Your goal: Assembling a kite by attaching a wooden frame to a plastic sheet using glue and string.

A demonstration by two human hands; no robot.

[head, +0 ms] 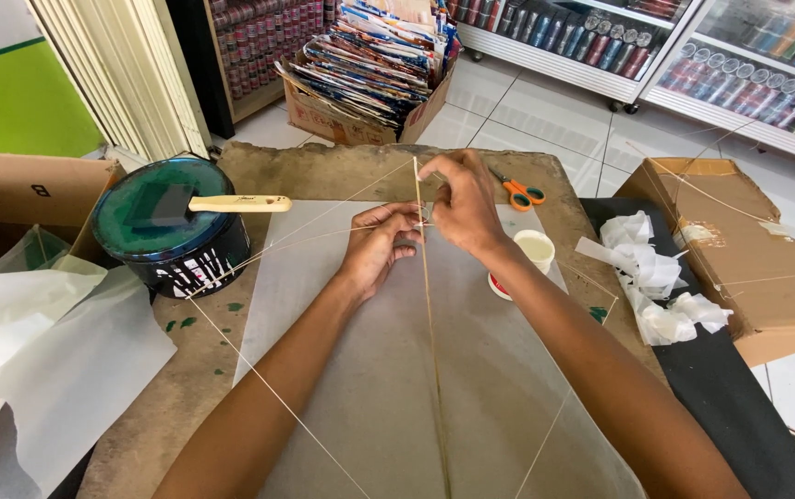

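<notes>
Forearms extended, hands (425, 226) pinching stick (429, 305)

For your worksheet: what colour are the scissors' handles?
Orange; the scissors show best in the head view.

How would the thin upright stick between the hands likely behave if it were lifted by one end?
The thin stick looks very slender and long, so it would probably flex and weigh little. Both the left hand and right hand pinch it where strings cross, so it may drag those along. It likely snaps if bent sharply.
</notes>
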